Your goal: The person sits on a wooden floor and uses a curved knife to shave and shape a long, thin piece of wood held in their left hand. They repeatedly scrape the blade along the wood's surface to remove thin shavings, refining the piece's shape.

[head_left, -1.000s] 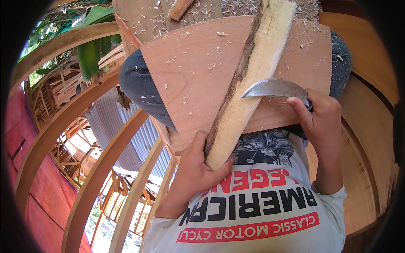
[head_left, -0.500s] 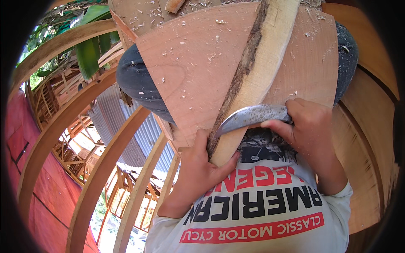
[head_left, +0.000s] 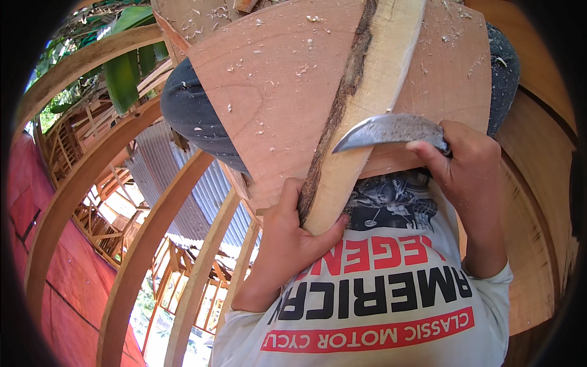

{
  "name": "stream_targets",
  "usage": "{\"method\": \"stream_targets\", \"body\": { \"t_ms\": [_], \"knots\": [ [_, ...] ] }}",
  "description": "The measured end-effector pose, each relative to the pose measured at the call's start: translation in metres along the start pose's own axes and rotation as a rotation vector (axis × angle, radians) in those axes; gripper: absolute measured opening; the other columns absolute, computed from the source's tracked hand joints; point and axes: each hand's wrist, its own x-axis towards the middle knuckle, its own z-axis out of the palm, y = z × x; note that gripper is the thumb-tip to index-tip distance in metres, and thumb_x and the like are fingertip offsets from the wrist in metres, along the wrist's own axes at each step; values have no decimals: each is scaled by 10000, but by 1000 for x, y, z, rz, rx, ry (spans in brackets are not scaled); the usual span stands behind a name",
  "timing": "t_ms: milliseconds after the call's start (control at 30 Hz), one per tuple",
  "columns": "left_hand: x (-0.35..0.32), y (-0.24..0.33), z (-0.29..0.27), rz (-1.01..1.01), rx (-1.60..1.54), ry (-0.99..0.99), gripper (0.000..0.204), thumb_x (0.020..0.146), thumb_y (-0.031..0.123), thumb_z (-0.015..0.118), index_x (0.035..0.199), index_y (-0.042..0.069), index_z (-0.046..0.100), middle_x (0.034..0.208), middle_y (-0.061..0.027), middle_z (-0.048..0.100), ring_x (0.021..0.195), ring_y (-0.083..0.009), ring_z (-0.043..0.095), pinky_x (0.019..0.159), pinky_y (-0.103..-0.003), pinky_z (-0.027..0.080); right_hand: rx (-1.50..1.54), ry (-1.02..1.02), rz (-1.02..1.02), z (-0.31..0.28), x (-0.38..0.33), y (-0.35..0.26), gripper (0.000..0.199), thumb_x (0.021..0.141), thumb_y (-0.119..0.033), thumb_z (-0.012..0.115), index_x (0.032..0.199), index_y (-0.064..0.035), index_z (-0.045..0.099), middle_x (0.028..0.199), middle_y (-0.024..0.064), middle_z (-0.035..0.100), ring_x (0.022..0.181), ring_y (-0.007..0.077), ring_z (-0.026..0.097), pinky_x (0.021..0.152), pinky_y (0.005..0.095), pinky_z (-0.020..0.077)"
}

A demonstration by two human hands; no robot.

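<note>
A long pale wooden strip (head_left: 379, 92), with dark rough bark along its left edge, slants across a plywood board (head_left: 257, 104). My left hand (head_left: 299, 223) grips the strip's near end, thumb on one side and fingers on the other. In my right hand (head_left: 468, 159) is a knife with a broad curved metal blade (head_left: 394, 130). Its handle is hidden in my fist. The blade points left over the strip, its tip above the pale face near the bark; whether it touches the wood I cannot tell.
Wood shavings (head_left: 312, 44) lie scattered over the board, which rests across my legs (head_left: 195, 116). Curved wooden ribs (head_left: 147, 238) rise on the left, with corrugated metal sheets (head_left: 183, 177) beyond them. Curved planking (head_left: 532, 232) stands close on the right.
My right hand has moved the knife away from my body and slightly right, up along the strip. My left hand keeps its grip on the near end.
</note>
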Motion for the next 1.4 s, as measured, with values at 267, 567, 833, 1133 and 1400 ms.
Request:
{"method": "stream_targets", "body": {
  "t_ms": [267, 567, 833, 1133, 1400],
  "knots": [
    [1, 4, -1, 48, 59, 6, 449, 712, 200, 763, 990, 29, 455, 796, -156, 636, 754, -210, 665, 635, -300, 500, -40, 23, -16, -1, 9, 6, 530, 688, -512, 712, 536, -48, 505, 510, 126, 522, 433, 288, 534, 406, 353, 405],
    [1, 6, -1, -23, 57, 8, 444, 711, 207, 761, 982, 27, 459, 792, -152, 643, 743, -206, 667, 621, -298, 500, -28, -4, 38, -2, 7, 5, 512, 701, -506, 705, 551, -56, 513, 505, 115, 515, 437, 279, 539, 406, 357, 406],
    [4, 9, -2, -33, 48, -4, 430, 716, 195, 760, 976, 28, 461, 793, -144, 644, 751, -197, 664, 630, -292, 500, -21, -20, 58, 2, 10, 5, 510, 697, -503, 708, 563, -54, 508, 525, 110, 521, 449, 284, 540, 418, 359, 414],
    [5, 5, -2, -18, -1, -4, 444, 709, 198, 767, 973, 21, 457, 793, -144, 627, 742, -198, 648, 641, -300, 495, -27, -33, -84, -1, 8, -3, 502, 711, -506, 696, 576, -57, 516, 535, 106, 527, 463, 278, 553, 423, 350, 420],
    [4, -1, -5, -7, 9, -21, 439, 706, 201, 766, 959, 21, 455, 785, -147, 621, 729, -194, 642, 630, -301, 489, -93, 42, 111, -7, 18, 20, 508, 733, -513, 676, 568, -62, 510, 516, 108, 511, 461, 267, 547, 424, 347, 420]
  ]
}}
